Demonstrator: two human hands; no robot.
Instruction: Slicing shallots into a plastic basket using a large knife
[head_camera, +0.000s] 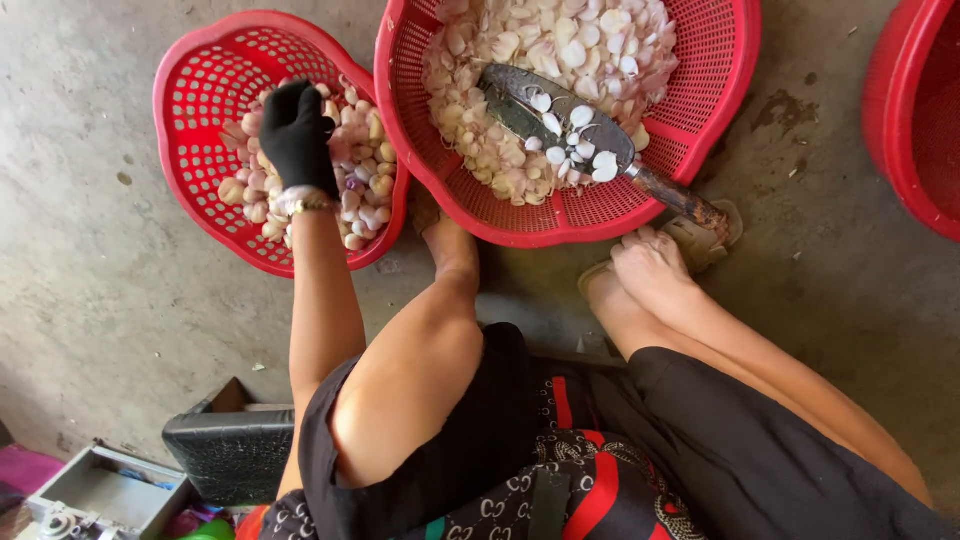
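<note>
My left hand (297, 135), in a black glove, reaches into a small red plastic basket (205, 85) and curls down onto its pile of pinkish-white cloves (365, 185). A bigger red basket (715, 75) beside it holds a heap of paler cloves and peelings (560, 45). A long metal scoop (560, 120) lies across this heap with a few pieces on it, its rusty handle (680, 197) sticking out over the rim. My bare right hand (650, 262) rests low by my foot and a sandal (705, 238), just below the handle's end and not touching it. Its fingers are curled.
A third red basket's edge (915, 110) shows at the right. The baskets stand on a grey concrete floor (90, 280). My knees and dark shorts fill the lower middle. A black box (232, 450) and a grey metal case (105, 490) sit at the lower left.
</note>
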